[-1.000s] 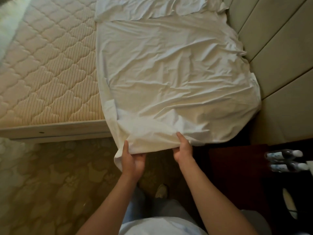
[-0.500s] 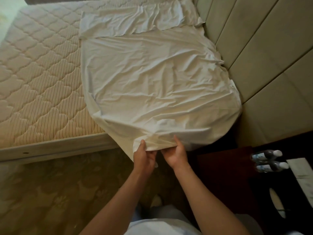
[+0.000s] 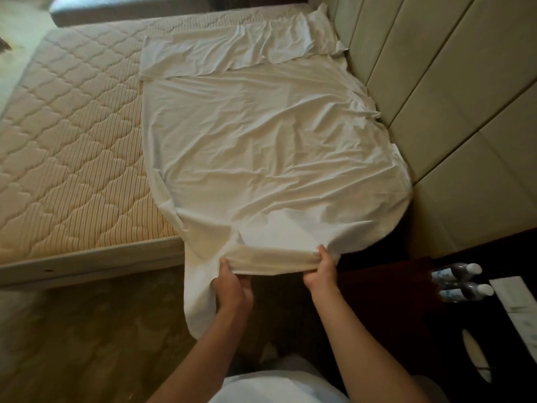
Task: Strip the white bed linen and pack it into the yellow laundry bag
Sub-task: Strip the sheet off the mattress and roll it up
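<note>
A crumpled white sheet (image 3: pixel 261 146) lies folded over the right part of the bare quilted mattress (image 3: pixel 72 135), up against the padded headboard. Its near edge hangs off the mattress side toward the floor. My left hand (image 3: pixel 232 286) grips that hanging edge from below. My right hand (image 3: pixel 322 266) pinches the same edge a little further right, and a band of cloth is stretched between the two hands. No yellow laundry bag is in view.
The beige padded headboard (image 3: pixel 436 97) rises on the right. A dark nightstand (image 3: pixel 406 301) at lower right carries two water bottles (image 3: pixel 459 280) and a white card. Patterned carpet (image 3: pixel 87 330) covers the floor on the left. A grey bench (image 3: pixel 130 7) stands beyond the bed.
My hands, close together on the sheet's edge half a second ago, have spread apart and stretched the edge between them. The view has tilted up, showing more of the far bed.
</note>
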